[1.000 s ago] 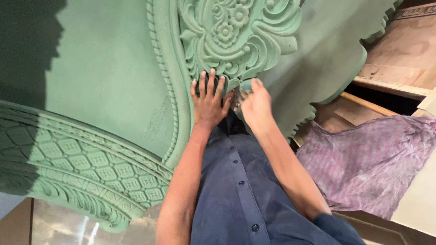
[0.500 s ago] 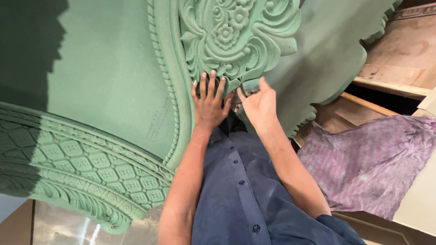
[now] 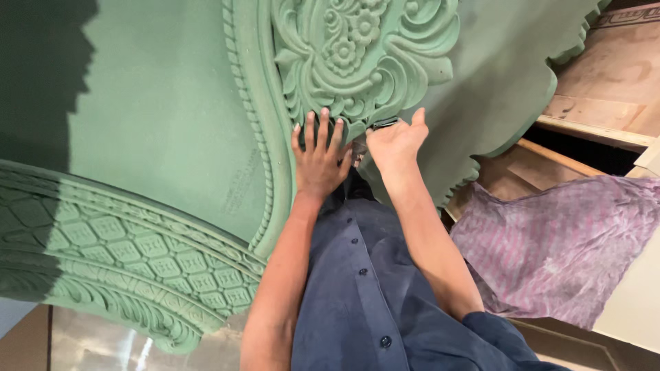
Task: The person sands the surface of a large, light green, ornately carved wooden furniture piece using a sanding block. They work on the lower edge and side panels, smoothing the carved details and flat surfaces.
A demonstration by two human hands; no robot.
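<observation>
Now pressing left hand (image 3: 320, 161), fingers spread flat, against green carved panel (image 3: 165, 130); gripping small dark tool (image 3: 382, 124) in closed right hand (image 3: 397, 142) beside floral relief (image 3: 357, 58).

Green carved panel (image 3: 172, 124) cut off by the top and left edges, full outline beyond telling. Upper left corner lost in deep shadow, surface detail there unreadable. Floral relief (image 3: 357, 55) cropped at the top. Small dark object (image 3: 383, 124) pinched in the right hand (image 3: 395, 144), mostly covered by the fingers, kind impossible to tell. Palm of the left hand (image 3: 320, 161) pressed flat and hidden against the carving. Faint marking (image 3: 240, 182) on the plain field too small to make out. Purple striped cloth (image 3: 564, 247) running out past the right edge. Wooden boards (image 3: 605, 82) cropped at the upper right.
</observation>
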